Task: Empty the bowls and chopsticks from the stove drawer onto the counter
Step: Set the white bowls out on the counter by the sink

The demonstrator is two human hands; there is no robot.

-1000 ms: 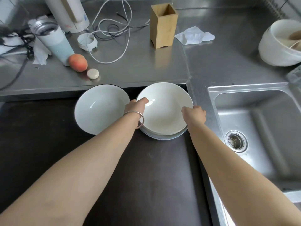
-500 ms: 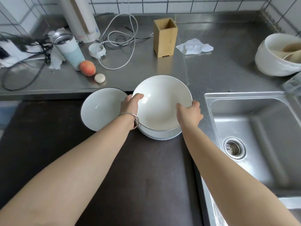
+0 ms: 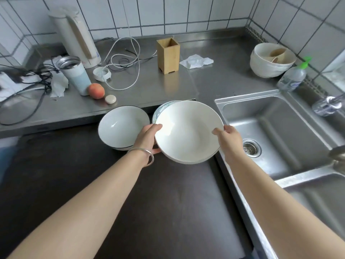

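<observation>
Bare counter (image 3: pixel 214 81) between bamboo holder (image 3: pixel 168 55) and sink (image 3: pixel 276 128)

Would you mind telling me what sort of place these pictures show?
Most likely a home kitchen: a stainless steel sink set into a steel counter, a tiled wall behind, and an electric kettle beside a peach.

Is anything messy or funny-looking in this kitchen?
A bit messy. A white cable lies in loose loops on the counter, and a crumpled tissue sits beside the wooden holder. A peach lies loose by the tumbler. The big white bowl, held in both hands, looks fine: no cracks or spills.
</observation>
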